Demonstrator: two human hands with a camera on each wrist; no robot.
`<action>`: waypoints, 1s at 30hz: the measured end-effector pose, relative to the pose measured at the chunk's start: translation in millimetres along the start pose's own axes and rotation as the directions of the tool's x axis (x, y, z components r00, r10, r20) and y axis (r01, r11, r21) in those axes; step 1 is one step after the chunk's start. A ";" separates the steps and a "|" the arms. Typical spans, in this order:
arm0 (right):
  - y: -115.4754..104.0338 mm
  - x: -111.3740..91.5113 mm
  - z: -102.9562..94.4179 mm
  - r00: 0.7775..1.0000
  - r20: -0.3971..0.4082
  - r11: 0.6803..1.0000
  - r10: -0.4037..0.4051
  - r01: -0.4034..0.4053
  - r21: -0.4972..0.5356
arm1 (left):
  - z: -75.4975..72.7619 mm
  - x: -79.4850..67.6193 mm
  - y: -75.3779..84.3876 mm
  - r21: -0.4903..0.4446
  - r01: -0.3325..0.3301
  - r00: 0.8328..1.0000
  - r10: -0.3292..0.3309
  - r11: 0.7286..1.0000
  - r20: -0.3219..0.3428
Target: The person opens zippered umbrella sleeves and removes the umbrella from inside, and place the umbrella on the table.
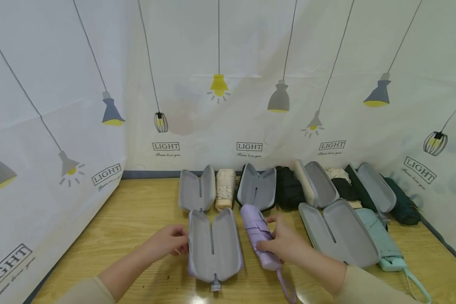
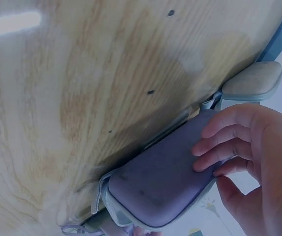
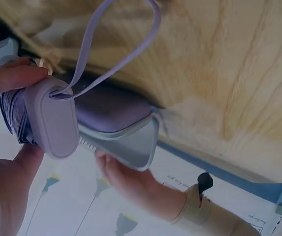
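A lavender folding umbrella (image 1: 253,219) lies tilted on the table, and my right hand (image 1: 286,241) grips it between thumb and fingers. Its end cap (image 3: 52,123) and wrist loop face the right wrist camera. To its left, an unzipped case (image 1: 201,245) with grey lining and a purple shell (image 2: 155,172) stands spread open. My left hand (image 1: 169,241) is at the case's left side, its loosely bent fingers (image 2: 219,147) touching the shell. The case's lining faces up.
Behind are more opened grey-lined cases (image 1: 190,190), a cream umbrella (image 1: 225,188) and a black umbrella (image 1: 290,190). At right lie a mint case (image 1: 351,236), a mint umbrella (image 1: 381,238) and a dark green umbrella (image 1: 403,202). A lamp-printed sheet (image 1: 247,105) bounds the table.
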State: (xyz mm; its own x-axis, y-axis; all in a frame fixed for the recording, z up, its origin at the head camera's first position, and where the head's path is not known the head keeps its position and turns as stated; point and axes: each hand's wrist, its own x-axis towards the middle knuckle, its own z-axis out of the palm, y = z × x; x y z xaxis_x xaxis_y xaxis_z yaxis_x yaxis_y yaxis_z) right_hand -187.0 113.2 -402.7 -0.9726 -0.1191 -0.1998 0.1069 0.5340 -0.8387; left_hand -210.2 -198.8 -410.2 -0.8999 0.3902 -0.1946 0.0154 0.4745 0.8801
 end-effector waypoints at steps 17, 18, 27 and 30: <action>12.3 17.3 11.3 0.970 0.139 0.893 -0.201 0.240 -0.381 | -12.5 3.1 8.8 0.170 -0.029 0.999 0.035 0.985 -0.028; 11.8 15.9 8.9 0.956 0.194 0.876 -0.219 0.280 -0.391 | -12.6 2.8 10.1 0.180 -0.029 0.999 0.035 0.983 -0.031; 15.3 13.4 19.3 0.889 0.311 0.768 -0.336 0.450 -0.456 | -10.6 5.0 15.6 0.205 -0.018 0.998 0.029 0.979 -0.053; 13.1 13.3 27.2 0.900 0.285 0.782 -0.330 0.430 -0.451 | -9.7 6.4 14.3 0.207 -0.010 0.998 0.024 0.978 -0.063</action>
State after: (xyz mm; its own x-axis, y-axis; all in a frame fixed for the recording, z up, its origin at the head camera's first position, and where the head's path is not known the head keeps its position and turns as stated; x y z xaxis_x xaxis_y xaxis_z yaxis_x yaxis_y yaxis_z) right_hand -193.0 95.8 -430.1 -0.8517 -0.5218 -0.0474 -0.4273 0.7442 -0.5133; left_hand -220.0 -197.1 -394.7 -0.9250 0.3510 -0.1456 0.1148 0.6235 0.7733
